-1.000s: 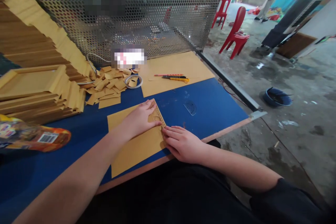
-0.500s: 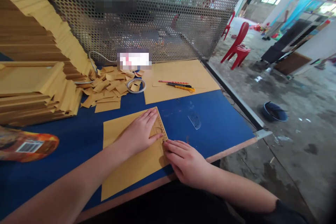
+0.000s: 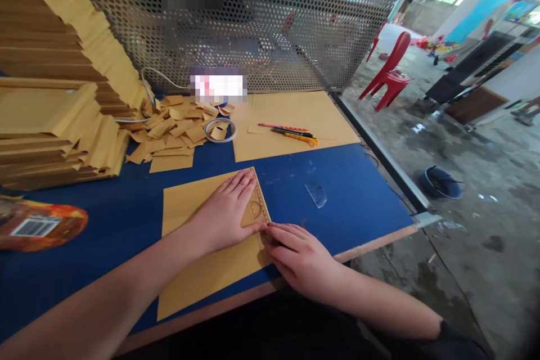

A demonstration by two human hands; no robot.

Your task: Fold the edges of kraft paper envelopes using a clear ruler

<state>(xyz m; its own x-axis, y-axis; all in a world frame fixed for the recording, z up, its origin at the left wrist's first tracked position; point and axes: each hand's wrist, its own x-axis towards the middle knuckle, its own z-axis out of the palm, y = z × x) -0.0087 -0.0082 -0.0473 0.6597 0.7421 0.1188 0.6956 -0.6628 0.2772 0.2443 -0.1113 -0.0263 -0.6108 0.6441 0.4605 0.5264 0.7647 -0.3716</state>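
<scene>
A brown kraft paper sheet or envelope (image 3: 185, 287) lies on the blue tabletop in front of me. Along its right edge runs a clear plastic ruler (image 3: 256, 208) with a protractor shape in it. My left hand (image 3: 223, 211) lies flat over the ruler, fingers stretched toward its far end and thumb reaching toward its near part. At the near part of the same edge, my right hand (image 3: 301, 256) has its fingers bent and closed on the ruler and the paper's edge; its thumb is mostly hidden.
Brown paper scraps (image 3: 177, 129) and a tape roll (image 3: 220, 130) lie behind. Stacked envelopes (image 3: 50, 124) rise at left, near an orange packet (image 3: 46, 225). A pencil (image 3: 280, 126) and yellow cutter (image 3: 301, 138) rest on another sheet (image 3: 278, 107). A clear plastic piece (image 3: 315, 192) lies right.
My left thumb has slid nearer, down the ruler to my right fingertips. My right hand stays at the paper's edge. The view has shifted slightly.
</scene>
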